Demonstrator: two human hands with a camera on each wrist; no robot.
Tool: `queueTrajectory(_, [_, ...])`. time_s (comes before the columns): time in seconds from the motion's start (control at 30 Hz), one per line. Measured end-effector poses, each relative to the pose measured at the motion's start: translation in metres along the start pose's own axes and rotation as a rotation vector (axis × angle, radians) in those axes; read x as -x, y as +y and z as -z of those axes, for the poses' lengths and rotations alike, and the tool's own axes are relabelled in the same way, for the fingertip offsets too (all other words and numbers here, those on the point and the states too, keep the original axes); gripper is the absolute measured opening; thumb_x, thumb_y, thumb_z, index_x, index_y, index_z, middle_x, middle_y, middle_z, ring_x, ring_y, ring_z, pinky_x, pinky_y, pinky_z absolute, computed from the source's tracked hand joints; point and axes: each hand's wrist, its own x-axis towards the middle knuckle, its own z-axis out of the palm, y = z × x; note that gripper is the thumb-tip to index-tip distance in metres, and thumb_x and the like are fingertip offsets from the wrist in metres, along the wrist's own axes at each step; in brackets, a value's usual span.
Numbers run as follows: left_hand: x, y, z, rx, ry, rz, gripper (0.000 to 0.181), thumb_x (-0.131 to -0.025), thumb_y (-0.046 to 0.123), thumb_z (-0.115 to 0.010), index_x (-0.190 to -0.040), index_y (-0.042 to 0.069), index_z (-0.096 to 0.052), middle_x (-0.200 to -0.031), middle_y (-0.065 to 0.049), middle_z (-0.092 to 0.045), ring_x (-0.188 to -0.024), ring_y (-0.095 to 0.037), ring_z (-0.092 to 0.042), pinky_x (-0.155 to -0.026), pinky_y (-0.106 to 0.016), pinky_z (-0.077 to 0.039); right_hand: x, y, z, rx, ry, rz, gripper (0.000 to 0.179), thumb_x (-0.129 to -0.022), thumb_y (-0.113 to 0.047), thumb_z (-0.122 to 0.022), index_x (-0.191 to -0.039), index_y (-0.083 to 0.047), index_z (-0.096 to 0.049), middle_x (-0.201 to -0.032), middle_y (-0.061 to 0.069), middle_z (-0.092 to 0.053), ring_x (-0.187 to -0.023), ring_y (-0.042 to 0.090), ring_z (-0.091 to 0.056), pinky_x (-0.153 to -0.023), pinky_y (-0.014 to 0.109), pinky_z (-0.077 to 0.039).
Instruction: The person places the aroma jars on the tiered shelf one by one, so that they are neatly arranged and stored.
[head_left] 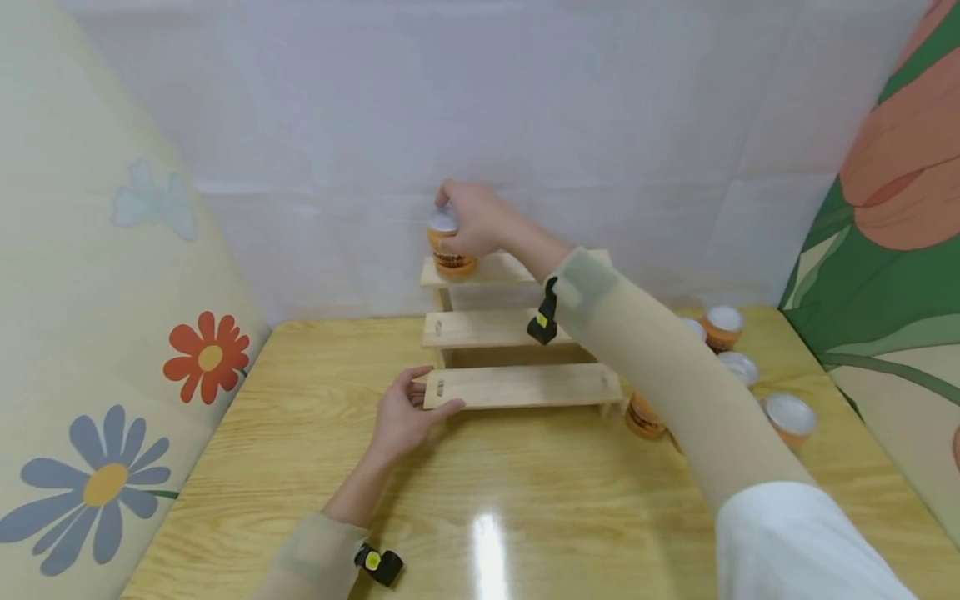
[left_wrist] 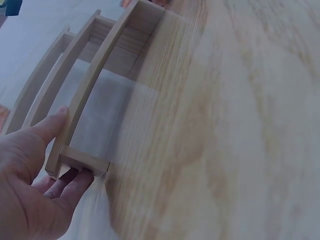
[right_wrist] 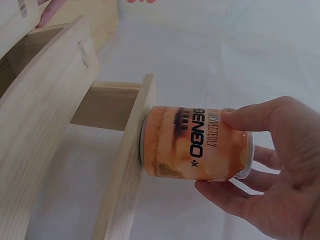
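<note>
A three-step wooden shelf [head_left: 517, 387] stands on the table against the white backdrop. On the left end of its top step is an orange can [head_left: 452, 257] with a silver lid, upright. My right hand [head_left: 480, 218] grips this can near its lid, thumb on one side and fingers on the other; in the right wrist view the can's base [right_wrist: 145, 140] meets the step. At the left end of the lowest step, my left hand [head_left: 405, 421] holds the board, its thumb on the front edge and fingers [left_wrist: 80, 185] curled at the end support.
Several more orange cans [head_left: 789, 417] with silver lids stand on the table [head_left: 315, 358] right of the shelf, partly hidden behind my right sleeve [head_left: 667, 375]. Side panels painted with flowers [head_left: 206, 358] border the table left and right.
</note>
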Motion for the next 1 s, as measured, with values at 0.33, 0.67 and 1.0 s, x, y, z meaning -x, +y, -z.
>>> queueTrajectory(0.33, [0.0062,-0.0005,-0.0010,0.005,0.002,-0.005,0.082,-0.084,0.027,-0.094,-0.152,0.007,-0.052,-0.124,-0.021,-0.069,-0.110,-0.031,-0.071,-0.092,-0.037,-0.060,0.0018,0.0047,-0.0049,-0.020,-0.004,0.017,0.064,-0.100,-0.027,-0.071,-0.154,-0.003,-0.044,-0.154,0.015,-0.055,-0.133,0.028,-0.058,-0.105,0.035,-0.054])
queueTrajectory(0.67, [0.0063,0.0011,-0.0019,-0.010,0.006,-0.020,0.081,-0.083,0.025,-0.094,-0.151,0.007,-0.052,-0.123,-0.020,-0.069,-0.110,-0.032,-0.071,-0.095,-0.039,-0.059,0.0046,0.0042,-0.0038,0.024,-0.007,0.030,0.064,-0.104,-0.028,-0.067,-0.157,-0.004,-0.042,-0.162,0.015,-0.049,-0.151,0.030,-0.046,-0.125,0.039,-0.039])
queueTrajectory(1.0, [0.0046,0.0004,0.0004,-0.015,-0.004,-0.011,0.082,-0.083,0.026,-0.094,-0.151,0.007,-0.052,-0.124,-0.020,-0.068,-0.111,-0.032,-0.070,-0.094,-0.038,-0.059,0.0055,0.0060,-0.0089,0.053,0.018,0.067,0.067,-0.107,-0.031,-0.062,-0.163,-0.004,-0.035,-0.167,0.014,-0.044,-0.155,0.030,-0.042,-0.129,0.039,-0.034])
